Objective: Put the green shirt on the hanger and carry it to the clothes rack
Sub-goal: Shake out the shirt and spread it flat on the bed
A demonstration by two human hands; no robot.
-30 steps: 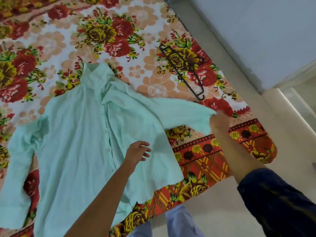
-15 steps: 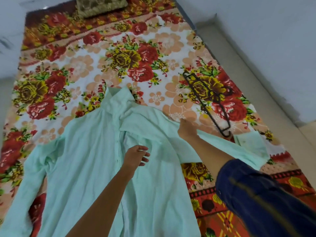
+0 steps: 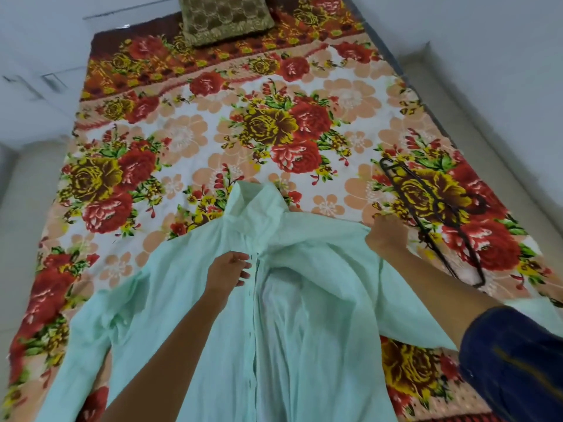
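I see the pale mint-green cotton shirt (image 3: 213,330) spread front-up on the floral red-and-yellow bedspread (image 3: 195,123), collar toward the pillow end, I judge so its shoulders are open for the hanger. My left hand (image 3: 228,274) rests on the button placket with fingers loose, pinning the cloth; my right hand (image 3: 385,234) pinches the right shoulder seam, lifting a fold. The thin black wire hanger (image 3: 438,220) lies just beside that hand, near the bed's right edge. Beyond the collar the spread offers room up to the olive quilted cushion (image 3: 225,18).
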